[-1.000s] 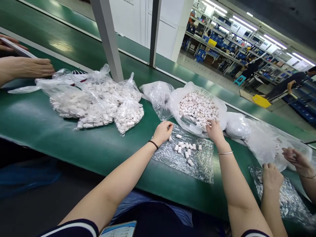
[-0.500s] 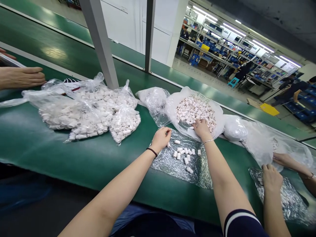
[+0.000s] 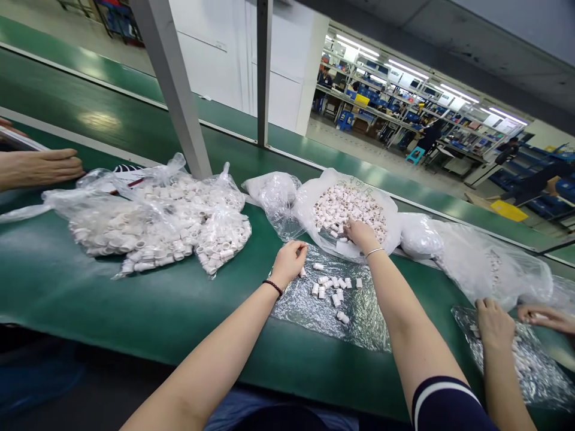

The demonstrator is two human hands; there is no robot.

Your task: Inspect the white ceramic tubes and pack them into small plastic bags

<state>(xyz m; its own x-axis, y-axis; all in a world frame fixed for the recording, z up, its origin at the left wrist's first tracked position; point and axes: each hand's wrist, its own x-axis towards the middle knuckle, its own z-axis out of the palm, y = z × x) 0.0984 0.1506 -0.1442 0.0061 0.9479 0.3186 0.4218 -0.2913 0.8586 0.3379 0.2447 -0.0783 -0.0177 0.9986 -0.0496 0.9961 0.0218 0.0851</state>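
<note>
Green surface [image 3: 135, 317] is holding your work. Open bag [image 3: 390, 209] is lying ahead; tugging it might be spilling white tubes [image 3: 341, 202] inside. Shiny sheet [image 3: 309, 320] is lying nearer you; if it's sliding, loose tubes [image 3: 336, 300] on it might be rolling off. Right hand [image 3: 358, 232] is resting among bag's tubes, fingers half bent; can't tell grip. Left hand [image 3: 288, 261] is resting by sheet's far left corner, fingers curled nearly together; can't tell if holding anything.
</note>
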